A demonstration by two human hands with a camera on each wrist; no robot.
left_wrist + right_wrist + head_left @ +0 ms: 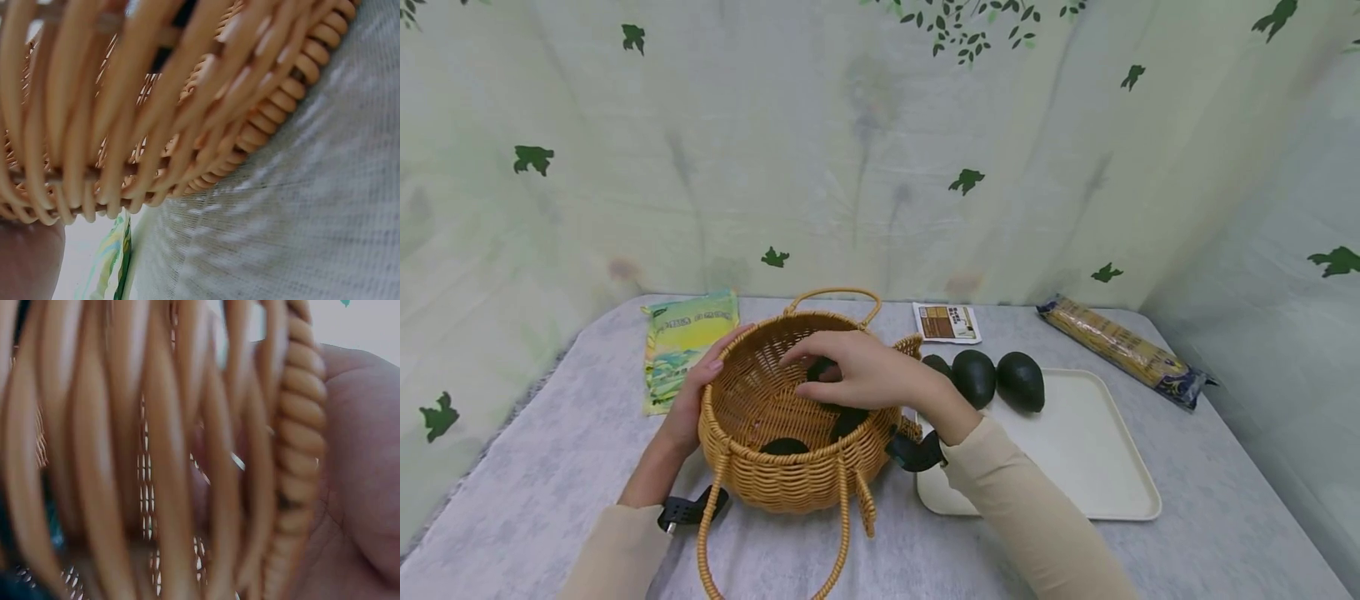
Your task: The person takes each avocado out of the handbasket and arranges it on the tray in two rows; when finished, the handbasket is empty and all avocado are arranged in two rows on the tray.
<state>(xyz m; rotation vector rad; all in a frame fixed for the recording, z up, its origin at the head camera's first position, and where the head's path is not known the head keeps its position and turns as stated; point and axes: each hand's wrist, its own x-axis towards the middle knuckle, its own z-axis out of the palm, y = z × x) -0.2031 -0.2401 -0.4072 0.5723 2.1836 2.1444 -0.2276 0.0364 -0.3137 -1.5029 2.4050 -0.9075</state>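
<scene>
A round wicker basket with loop handles stands on the table, its mouth facing up. My left hand holds the basket's left side, the thumb at the rim. Over the right part of the mouth is my right hand, thumb and fingers spread apart. A dark avocado shows between its thumb and index finger, partly hidden by the hand. Two more dark rounded shapes, one avocado near the front wall and another below the hand, lie inside. Wicker fills most of both wrist views.
Right of the basket, a cream tray bears three avocados along its back left. A yellow-green packet lies at the left, a small brown-white sachet behind the tray, and a long noodle-like pack at the back right.
</scene>
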